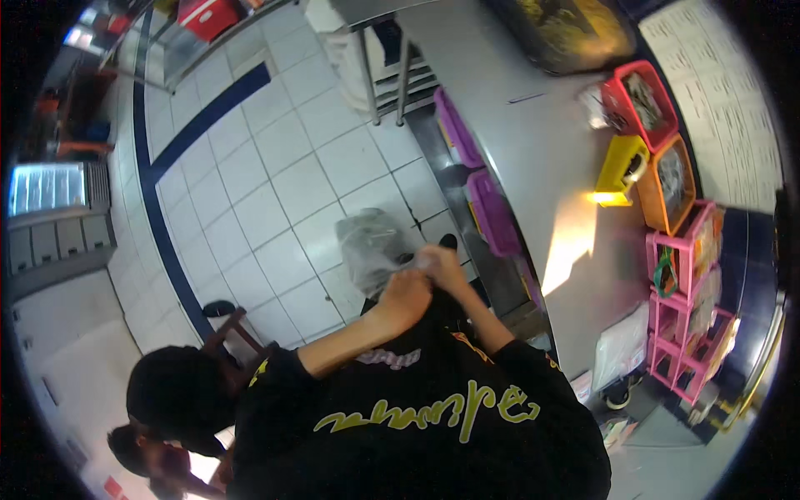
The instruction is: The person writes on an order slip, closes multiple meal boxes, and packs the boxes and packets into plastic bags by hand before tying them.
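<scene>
A translucent plastic bag point(370, 240) hangs in front of my body, above the tiled floor. Its gathered upper end lies between my two hands. My left hand point(406, 297) is closed around the bunched plastic, the back of the hand facing up. Close against it, my right hand point(440, 265) pinches the same gathered part with bent fingers. Something dark shows beside or through the bag near my hands; I cannot tell what it is. The bag's contents are blurred.
A steel counter point(531, 140) runs along my right, with purple bins point(494, 212) beneath its edge. On it stand a red basket point(669, 122), an orange basket point(687, 181) and a pink rack point(686, 300). Other people point(178, 394) and a stool point(231, 331) are at left.
</scene>
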A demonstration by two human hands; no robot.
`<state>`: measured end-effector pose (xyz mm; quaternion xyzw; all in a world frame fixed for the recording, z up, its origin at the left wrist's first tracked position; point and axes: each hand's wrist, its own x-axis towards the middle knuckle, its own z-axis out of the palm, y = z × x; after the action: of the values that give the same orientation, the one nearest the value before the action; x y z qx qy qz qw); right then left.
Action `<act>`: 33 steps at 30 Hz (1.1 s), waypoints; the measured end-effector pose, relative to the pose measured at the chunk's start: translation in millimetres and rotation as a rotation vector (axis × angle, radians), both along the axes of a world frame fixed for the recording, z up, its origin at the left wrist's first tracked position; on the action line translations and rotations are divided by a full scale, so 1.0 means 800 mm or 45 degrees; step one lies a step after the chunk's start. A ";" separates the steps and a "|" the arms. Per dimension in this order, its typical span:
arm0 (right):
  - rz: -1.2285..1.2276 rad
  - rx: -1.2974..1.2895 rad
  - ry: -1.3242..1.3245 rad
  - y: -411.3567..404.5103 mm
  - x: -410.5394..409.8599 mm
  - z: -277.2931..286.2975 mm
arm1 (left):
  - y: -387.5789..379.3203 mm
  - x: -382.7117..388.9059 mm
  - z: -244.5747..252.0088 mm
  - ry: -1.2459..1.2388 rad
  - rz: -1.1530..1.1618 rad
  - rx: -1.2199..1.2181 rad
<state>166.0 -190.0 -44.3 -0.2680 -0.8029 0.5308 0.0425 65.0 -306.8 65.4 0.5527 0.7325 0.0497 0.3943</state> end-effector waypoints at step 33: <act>-1.785 -0.834 0.806 0.050 -0.177 0.105 | 0.227 -0.299 -0.307 -1.998 1.755 -1.034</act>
<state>24.0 -149.6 39.9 -0.5424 -0.2055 0.6382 0.5062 -174.2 -125.4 -180.2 -0.3249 0.3927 0.3495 0.7862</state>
